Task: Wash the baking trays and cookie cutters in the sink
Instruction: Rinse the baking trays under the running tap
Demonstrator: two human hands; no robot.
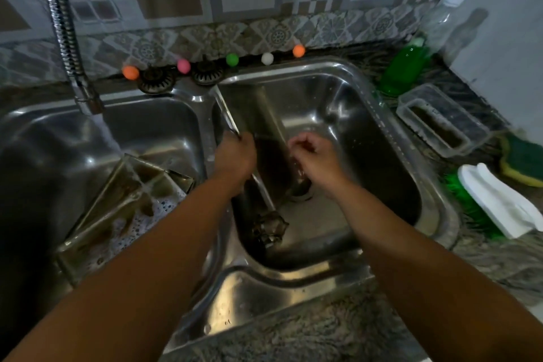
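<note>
Here, inside the right basin, the left hand grips a tilted baking tray by its rim; the right hand is curled, perhaps around a cookie cutter, blurred. Wet metal could slip and clatter down.

sink silver | bottle green | brush white-green | sponge green-yellow

right basin: open at 1–3 o'clock | 9 o'clock: upright tray blocks | 6 o'clock: cookie cutter on floor | left basin: sudsy trays fill 6 o'clock, faucet overhangs 12
</note>
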